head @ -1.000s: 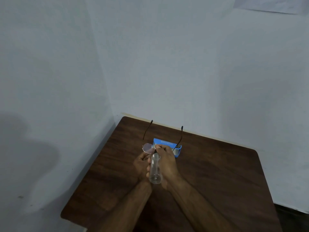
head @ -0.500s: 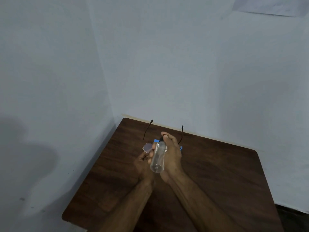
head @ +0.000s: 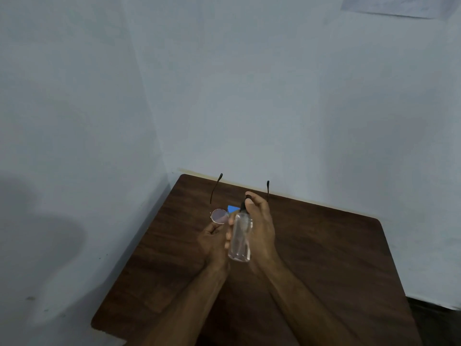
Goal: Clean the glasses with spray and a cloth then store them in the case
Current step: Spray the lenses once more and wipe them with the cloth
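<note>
My left hand (head: pixel 213 242) holds thin-framed round glasses (head: pixel 219 216) above the table, their two black temple arms pointing away toward the wall. One lens shows left of the bottle; the other is hidden behind my right hand. My right hand (head: pixel 260 227) grips a clear spray bottle (head: pixel 240 243) tilted with its black nozzle toward the glasses, the index finger lying over the nozzle top. A blue object (head: pixel 233 209), either cloth or case, peeks out behind the hands on the table.
A dark wooden table (head: pixel 324 258) stands in a corner of pale walls, its left edge close to the left wall. A sheet of paper (head: pixel 396 6) hangs high on the right wall.
My right hand has raised the bottle and swung it more upright, moving forward so that it now covers most of the blue object. The left hand keeps the glasses almost still.
</note>
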Action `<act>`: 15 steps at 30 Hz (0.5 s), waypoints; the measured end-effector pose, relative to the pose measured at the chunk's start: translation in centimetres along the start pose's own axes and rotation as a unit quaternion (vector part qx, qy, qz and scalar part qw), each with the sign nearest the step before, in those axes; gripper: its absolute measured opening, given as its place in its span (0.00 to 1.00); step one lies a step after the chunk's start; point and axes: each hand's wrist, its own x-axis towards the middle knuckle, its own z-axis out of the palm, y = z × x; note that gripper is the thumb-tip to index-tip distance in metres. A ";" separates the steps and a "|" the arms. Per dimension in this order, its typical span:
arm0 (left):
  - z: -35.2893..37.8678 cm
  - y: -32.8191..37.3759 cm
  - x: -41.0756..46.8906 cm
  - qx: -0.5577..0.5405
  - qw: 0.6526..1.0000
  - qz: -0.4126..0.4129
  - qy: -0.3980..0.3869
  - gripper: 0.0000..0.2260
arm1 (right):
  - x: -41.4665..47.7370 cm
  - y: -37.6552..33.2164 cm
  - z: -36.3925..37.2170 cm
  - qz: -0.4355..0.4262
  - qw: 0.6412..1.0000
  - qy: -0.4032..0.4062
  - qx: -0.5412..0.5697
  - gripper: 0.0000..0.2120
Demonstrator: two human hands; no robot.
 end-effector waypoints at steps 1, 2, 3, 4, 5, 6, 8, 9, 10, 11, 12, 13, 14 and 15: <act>-0.1 0.1 -0.1 -0.002 1.000 -0.001 -0.004 0.11 | -0.1 0.3 -0.9 -0.015 0.999 0.015 -0.036 0.12; -0.1 0.0 0.0 -0.001 1.000 -0.004 -0.003 0.11 | -0.6 0.5 -1.9 -0.029 0.998 0.026 -0.059 0.11; -0.1 0.1 -0.1 0.001 1.000 -0.012 -0.005 0.11 | -1.0 0.7 -3.2 -0.031 0.997 0.032 -0.067 0.11; -0.1 0.0 -0.1 0.003 1.000 -0.014 -0.005 0.12 | -1.6 0.9 -4.5 -0.028 0.996 0.037 -0.070 0.13; -0.1 0.0 -0.1 0.001 1.000 -0.016 -0.006 0.12 | -2.0 1.3 -6.4 -0.026 0.994 0.052 -0.096 0.16; -0.1 -0.1 -0.1 0.001 1.000 -0.018 -0.006 0.12 | -2.1 2.1 -8.3 -0.029 0.987 0.083 -0.135 0.17; -0.1 0.2 -0.2 0.004 1.000 -0.016 -0.004 0.12 | -2.1 3.6 -11.9 -0.044 0.962 0.149 -0.225 0.16; -0.2 0.2 -0.3 0.005 1.000 -0.016 -0.003 0.12 | -1.9 4.3 -13.5 -0.046 0.947 0.172 -0.266 0.14; -0.2 0.2 -0.3 0.008 1.000 -0.016 -0.001 0.12 | -1.8 4.9 -14.9 -0.048 0.935 0.183 -0.298 0.12; -0.3 0.3 -0.4 0.012 1.000 -0.017 -0.001 0.12 | -1.9 4.9 -15.7 -0.045 0.929 0.191 -0.315 0.11; -0.3 0.2 -0.5 0.018 1.000 -0.015 -0.001 0.12 | -1.9 5.3 -16.8 -0.043 0.924 0.198 -0.324 0.11; -0.3 0.2 -0.6 0.024 1.000 -0.016 -0.002 0.12 | -1.9 5.4 -17.5 -0.040 0.922 0.199 -0.331 0.10; -0.3 0.0 -0.6 0.027 0.999 -0.018 -0.005 0.12 | -1.9 5.5 -18.1 -0.047 0.918 0.195 -0.342 0.10; -0.3 -0.1 -0.7 0.029 0.999 -0.021 -0.007 0.11 | -1.8 5.8 -18.7 -0.045 0.913 0.189 -0.359 0.10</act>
